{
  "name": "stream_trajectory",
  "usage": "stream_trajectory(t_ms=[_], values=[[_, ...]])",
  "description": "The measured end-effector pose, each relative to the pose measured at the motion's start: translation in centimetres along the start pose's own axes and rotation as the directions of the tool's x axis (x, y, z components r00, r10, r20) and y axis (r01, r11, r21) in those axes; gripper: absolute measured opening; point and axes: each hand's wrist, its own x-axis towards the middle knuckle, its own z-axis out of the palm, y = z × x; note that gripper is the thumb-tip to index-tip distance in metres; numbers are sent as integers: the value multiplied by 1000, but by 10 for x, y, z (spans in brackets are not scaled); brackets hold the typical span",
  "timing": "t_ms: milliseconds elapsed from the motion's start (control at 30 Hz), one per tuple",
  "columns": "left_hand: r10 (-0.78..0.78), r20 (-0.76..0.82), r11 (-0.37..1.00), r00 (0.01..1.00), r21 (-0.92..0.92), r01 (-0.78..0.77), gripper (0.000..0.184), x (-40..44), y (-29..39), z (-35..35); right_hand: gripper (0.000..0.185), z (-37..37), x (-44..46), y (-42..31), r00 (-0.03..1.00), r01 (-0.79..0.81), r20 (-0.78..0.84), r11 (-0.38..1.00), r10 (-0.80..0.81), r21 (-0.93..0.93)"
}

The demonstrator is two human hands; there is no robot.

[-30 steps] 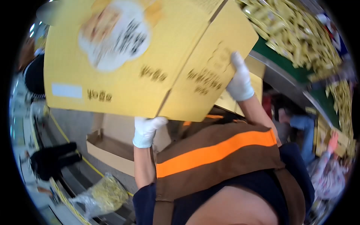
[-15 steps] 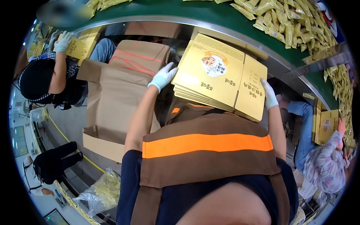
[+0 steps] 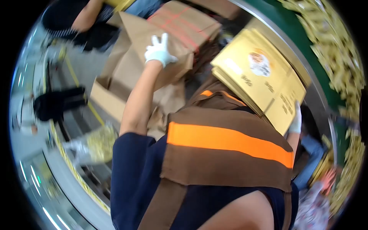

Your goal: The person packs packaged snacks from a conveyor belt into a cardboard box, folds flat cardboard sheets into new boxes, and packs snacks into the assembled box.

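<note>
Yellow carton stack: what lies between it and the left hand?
In the head view: brown cardboard, then a dark, blurred gap, from left hand to yellow carton stack.

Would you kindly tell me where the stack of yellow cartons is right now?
In the head view, the stack of yellow cartons is right of centre, between the brown apron and the green belt, with the right hand at its edge.

Green counter [image 3: 301, 43] with steel edge along the right, yellow packets [image 3: 331, 46] heaped on it. Co-worker in black [image 3: 63, 19] top left; another's patterned sleeve [image 3: 312, 209] bottom right. Dark-clothed person [image 3: 57, 103] further off at left. Yellow floor line [image 3: 72, 73] runs past a clear plastic bag [image 3: 100, 145], contents yellow, probably packets too, but blurred.
</note>
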Motion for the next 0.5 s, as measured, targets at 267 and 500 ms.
stream_trajectory(t_ms=[267,500], values=[[168,-351,985,921,102,-141,79,-59,-10,146,70,50,-33,-6,999,-48,16,994,50,-97],[40,193,991,980,119,-64,36,-56,-17,51,68,64,-35,-8,993,-8,-119,984,-13,-177]])
